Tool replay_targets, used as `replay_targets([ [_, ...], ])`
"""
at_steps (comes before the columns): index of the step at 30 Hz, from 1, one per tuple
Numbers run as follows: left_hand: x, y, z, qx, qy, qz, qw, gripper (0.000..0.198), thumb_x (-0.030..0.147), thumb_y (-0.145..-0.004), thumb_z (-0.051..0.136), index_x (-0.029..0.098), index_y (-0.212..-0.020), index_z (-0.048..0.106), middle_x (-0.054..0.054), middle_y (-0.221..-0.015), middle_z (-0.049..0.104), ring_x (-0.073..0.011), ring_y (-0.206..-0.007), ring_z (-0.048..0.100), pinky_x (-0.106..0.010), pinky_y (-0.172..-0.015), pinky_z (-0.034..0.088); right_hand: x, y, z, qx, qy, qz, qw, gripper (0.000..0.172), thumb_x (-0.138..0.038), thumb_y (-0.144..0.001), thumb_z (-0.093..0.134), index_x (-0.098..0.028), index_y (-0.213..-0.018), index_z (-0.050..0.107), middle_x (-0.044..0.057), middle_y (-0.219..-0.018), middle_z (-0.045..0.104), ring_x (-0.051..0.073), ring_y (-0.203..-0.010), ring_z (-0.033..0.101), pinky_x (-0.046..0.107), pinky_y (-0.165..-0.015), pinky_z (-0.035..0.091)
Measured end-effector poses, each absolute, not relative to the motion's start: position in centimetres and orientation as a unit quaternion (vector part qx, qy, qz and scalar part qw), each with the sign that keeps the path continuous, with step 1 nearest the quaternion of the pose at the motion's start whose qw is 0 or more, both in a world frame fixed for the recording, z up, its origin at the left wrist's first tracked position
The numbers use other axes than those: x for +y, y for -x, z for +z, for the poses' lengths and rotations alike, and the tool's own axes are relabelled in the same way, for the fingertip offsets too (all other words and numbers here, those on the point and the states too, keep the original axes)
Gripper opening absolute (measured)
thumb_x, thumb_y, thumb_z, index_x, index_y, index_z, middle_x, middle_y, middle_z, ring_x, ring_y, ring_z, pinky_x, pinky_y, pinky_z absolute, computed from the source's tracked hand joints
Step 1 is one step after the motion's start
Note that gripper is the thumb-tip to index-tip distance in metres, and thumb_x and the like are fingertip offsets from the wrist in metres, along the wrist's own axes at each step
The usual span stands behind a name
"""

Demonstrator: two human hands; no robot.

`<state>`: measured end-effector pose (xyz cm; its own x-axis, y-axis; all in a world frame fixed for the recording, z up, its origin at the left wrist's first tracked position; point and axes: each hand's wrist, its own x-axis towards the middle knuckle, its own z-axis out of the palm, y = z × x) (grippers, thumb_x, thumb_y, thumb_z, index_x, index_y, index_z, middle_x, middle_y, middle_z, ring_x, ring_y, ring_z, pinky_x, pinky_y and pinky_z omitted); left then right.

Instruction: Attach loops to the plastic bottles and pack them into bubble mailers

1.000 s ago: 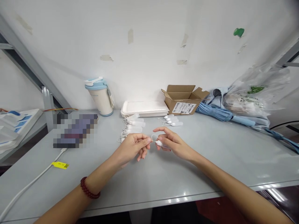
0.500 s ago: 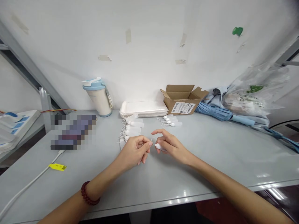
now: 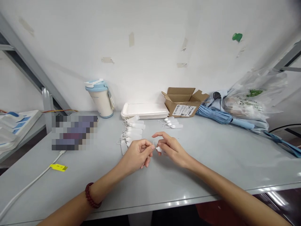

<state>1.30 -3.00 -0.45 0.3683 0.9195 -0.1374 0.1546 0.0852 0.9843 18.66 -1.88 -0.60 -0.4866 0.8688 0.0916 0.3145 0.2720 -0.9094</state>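
Note:
Between the thumb and fingers of my right hand (image 3: pixel 172 150) is a small white dropper bottle (image 3: pixel 158 149); its tip points left and most of its body is hidden by the hand. My left hand (image 3: pixel 141 152) is closed in a pinch at that tip, where a thin white cord loop (image 3: pixel 154 143) shows. Just beyond my left hand lies a column of similar white bottles (image 3: pixel 134 133) with cord loops, mostly on their sides. Several more bottles (image 3: pixel 173 123) with cords lie together past my right hand, before the cardboard box.
A stack of white trays (image 3: pixel 145 110) stands against the wall beside an open cardboard box (image 3: pixel 185 105). Left of them are a tumbler (image 3: pixel 101 102) and a blurred-out device (image 3: pixel 75 133) with a white cable (image 3: pixel 33 180). A blue umbrella (image 3: pixel 216 113) and plastic bag (image 3: pixel 254 97) lie right.
The hands stay almost in place, with the bottle still held between them. The view has shifted slightly. The fingertips of my left hand sit a little lower at the bottle's tip.

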Motion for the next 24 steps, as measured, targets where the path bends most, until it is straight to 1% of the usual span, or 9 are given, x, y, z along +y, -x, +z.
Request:
replay_targets([
  [6,-3.1,-0.9,0.4,0.435,-0.605,0.311,0.590,0.031,0.042,-0.082,0.051,0.016,-0.065,0.052,0.005,-0.048,0.048,-0.0070,-0.036,0.046,-0.018,-0.035,0.035,-1.8,-18.7,0.0,-0.714,0.382,0.491,0.321,0.026,-0.025,-0.088,0.036,-0.020,-0.111,0.047,-0.004,-0.064,0.053,0.010,-0.059,0.050,0.024,-0.058,0.037],
  [9,-3.1,-0.6,1.0,0.435,-0.589,0.328,0.597,0.032,0.043,-0.084,0.048,0.015,-0.070,0.055,0.003,-0.055,0.052,-0.0079,-0.040,0.049,-0.019,-0.036,0.037,-1.7,-18.9,0.0,-0.708,0.375,0.494,0.338,0.024,-0.024,-0.088,0.036,-0.021,-0.109,0.047,-0.006,-0.062,0.048,0.009,-0.056,0.046,0.024,-0.058,0.038],
  [11,-3.1,-0.6,1.2,0.441,-0.581,0.336,0.595,0.031,0.043,-0.084,0.049,0.015,-0.073,0.056,0.002,-0.059,0.054,-0.0081,-0.042,0.050,-0.019,-0.036,0.038,-1.6,-19.0,-0.1,-0.713,0.373,0.486,0.340,0.025,-0.022,-0.088,0.037,-0.020,-0.110,0.047,-0.006,-0.060,0.046,0.009,-0.056,0.045,0.023,-0.057,0.038],
  [15,-3.1,-0.6,0.9,0.447,-0.604,0.316,0.580,0.027,0.039,-0.082,0.055,0.016,-0.067,0.054,0.005,-0.048,0.050,-0.0079,-0.039,0.047,-0.019,-0.037,0.038,-1.7,-19.0,-0.2,-0.733,0.385,0.459,0.323,0.027,-0.020,-0.086,0.037,-0.019,-0.111,0.047,-0.006,-0.059,0.049,0.009,-0.055,0.046,0.023,-0.057,0.038],
  [17,-3.2,-0.6,0.7,0.449,-0.610,0.312,0.574,0.026,0.038,-0.081,0.056,0.016,-0.067,0.054,0.006,-0.046,0.050,-0.0076,-0.039,0.047,-0.018,-0.037,0.038,-1.8,-18.9,-0.3,-0.742,0.392,0.443,0.314,0.028,-0.018,-0.085,0.037,-0.018,-0.111,0.047,-0.006,-0.057,0.049,0.009,-0.054,0.047,0.023,-0.056,0.038],
  [21,-3.2,-0.6,0.1,0.455,-0.626,0.284,0.566,0.025,0.036,-0.082,0.053,0.017,-0.066,0.054,0.006,-0.042,0.049,-0.0072,-0.036,0.044,-0.018,-0.037,0.037,-1.7,-18.7,-0.9,-0.744,0.391,0.446,0.306,0.027,-0.016,-0.082,0.038,-0.018,-0.106,0.050,-0.009,-0.052,0.043,0.009,-0.049,0.043,0.022,-0.053,0.038],
  [24,-3.2,-0.6,-0.5,0.462,-0.629,0.256,0.570,0.024,0.034,-0.081,0.052,0.017,-0.064,0.053,0.006,-0.040,0.049,-0.0074,-0.033,0.043,-0.018,-0.035,0.035,-1.5,-18.6,-1.6,-0.742,0.390,0.464,0.286,0.026,-0.016,-0.081,0.038,-0.017,-0.103,0.051,-0.008,-0.051,0.044,0.008,-0.047,0.042,0.021,-0.051,0.037],
])
